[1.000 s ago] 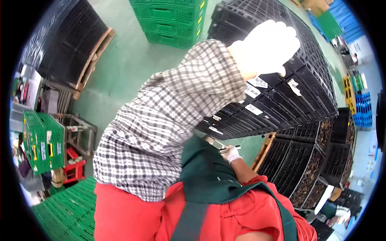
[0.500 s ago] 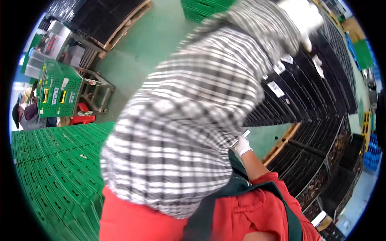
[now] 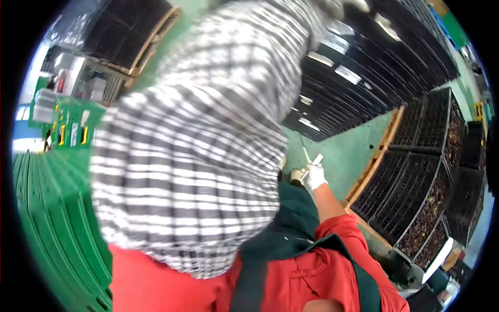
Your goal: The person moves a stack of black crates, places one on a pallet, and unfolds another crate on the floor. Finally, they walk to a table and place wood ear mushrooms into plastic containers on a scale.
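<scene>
My left arm, in a black-and-white checked sleeve (image 3: pixel 208 145), crosses the view and reaches up toward a stack of black crates (image 3: pixel 384 57). Only part of my left hand (image 3: pixel 357 4), in a white glove, shows at the top edge; blur and the frame edge hide its fingers. Lower down, my right hand (image 3: pixel 316 178), also in a white glove, is closed around the short pale crosspiece of a T-handled rod (image 3: pixel 305 151). The thin shaft points away from me over the floor, near my shoe (image 3: pixel 296 175). White labels (image 3: pixel 348 74) are on the black stack.
Black crates filled with small dark pieces (image 3: pixel 423 223) stand on a wooden pallet (image 3: pixel 377 161) at the right. Green crates (image 3: pixel 54 208) fill the lower left. Farther off are another dark stack on a pallet (image 3: pixel 150 44) and green crates with yellow parts (image 3: pixel 73 125).
My view has turned, and the black stack appears nearer. My left hand has shifted up and left to the frame's edge. The rod's shaft and my shoe now show beside my right hand.
</scene>
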Demonstrator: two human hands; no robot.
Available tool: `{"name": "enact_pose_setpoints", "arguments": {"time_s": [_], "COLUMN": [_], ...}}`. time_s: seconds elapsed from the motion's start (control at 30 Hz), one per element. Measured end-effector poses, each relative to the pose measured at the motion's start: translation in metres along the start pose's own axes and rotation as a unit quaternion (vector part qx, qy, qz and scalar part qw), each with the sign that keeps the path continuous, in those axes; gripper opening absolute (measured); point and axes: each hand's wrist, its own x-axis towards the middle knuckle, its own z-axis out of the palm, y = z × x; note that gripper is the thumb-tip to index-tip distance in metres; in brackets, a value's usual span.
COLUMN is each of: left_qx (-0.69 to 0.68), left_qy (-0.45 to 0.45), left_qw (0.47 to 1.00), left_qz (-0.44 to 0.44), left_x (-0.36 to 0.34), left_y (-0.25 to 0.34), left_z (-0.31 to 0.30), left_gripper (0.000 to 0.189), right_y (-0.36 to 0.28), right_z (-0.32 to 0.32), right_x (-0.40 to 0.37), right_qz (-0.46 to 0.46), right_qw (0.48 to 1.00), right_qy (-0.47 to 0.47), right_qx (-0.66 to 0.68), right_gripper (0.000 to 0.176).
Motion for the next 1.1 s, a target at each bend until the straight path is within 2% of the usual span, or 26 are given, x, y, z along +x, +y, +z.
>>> {"name": "enact_pose_setpoints", "arguments": {"time_s": [0.03,0.1,0.13,0.2,0.3,0.4,0.5,0.6,0.63,0.7,0.73,0.77,0.97,1.03,1.1], "left_qx": [-0.009,-0.048,-0.006,0.031,0.025,-0.005,0.001,0.013,0.01,-0.006,-0.02,-0.028,-0.013,0.039,0.045], "left_qy": [-0.022,-0.027,-0.048,-0.071,-0.078,-0.04,-0.009,-0.006,0.01,-0.023,0.006,0.033,0.015,0.06,0.054], "left_qw": [0.999,0.997,0.997,0.995,0.993,0.996,0.997,0.997,0.997,0.995,0.997,0.997,0.997,0.992,0.991], "left_qz": [-0.022,-0.052,-0.053,-0.063,-0.082,-0.085,-0.079,-0.081,-0.082,-0.095,-0.078,-0.067,-0.079,-0.107,-0.117], "left_x": [-0.012,-0.051,-0.066,-0.086,-0.069,-0.04,-0.019,0.012,0.022,0.044,0.052,0.055,-0.021,-0.03,-0.036], "left_y": [-0.014,-0.035,-0.041,-0.049,-0.043,-0.05,-0.047,-0.043,-0.043,-0.048,-0.051,-0.052,0.1,0.129,0.149], "left_z": [-0.039,-0.116,-0.145,-0.216,-0.301,-0.322,-0.316,-0.326,-0.33,-0.342,-0.351,-0.366,-0.442,-0.447,-0.449], "left_gripper": [0.068,0.064,0.062,0.063,0.058,0.059,0.058,0.058,0.056,0.054,0.054,0.053,0.058,0.059,0.057], "right_y": [0.009,0.033,0.041,0.083,0.093,0.044,-0.019,-0.039,-0.047,-0.081,-0.073,-0.073,-0.035,-0.03,-0.023], "right_z": [0.02,0.067,0.097,0.094,0.069,0.074,0.095,0.071,0.061,0.065,0.047,0.038,0.015,-0.006,-0.022], "right_x": [-0.012,-0.081,-0.132,-0.171,-0.201,-0.242,-0.304,-0.289,-0.287,-0.288,-0.262,-0.262,-0.368,-0.373,-0.381], "right_qz": [0.004,0.008,-0.05,-0.041,0.041,0.02,-0.02,0.034,0.018,0.029,0.003,0.022,0.119,0.141,0.151], "right_qw": [0.999,1.0,0.998,0.997,0.998,0.994,0.986,0.989,0.981,0.961,0.957,0.983,0.97,0.963,0.958], "right_qy": [-0.042,-0.008,-0.013,-0.012,-0.006,-0.072,-0.012,-0.001,-0.006,0.007,0.001,-0.041,-0.099,-0.107,-0.117], "right_qx": [-0.003,0.004,-0.04,-0.06,-0.055,-0.077,-0.168,-0.142,-0.195,-0.274,-0.289,-0.18,-0.187,-0.203,-0.212], "right_gripper": [0.019,0.016,0.015,0.014,0.017,0.021,0.021,0.019,0.019,0.017,0.013,0.014,0.016,0.017,0.018]}}
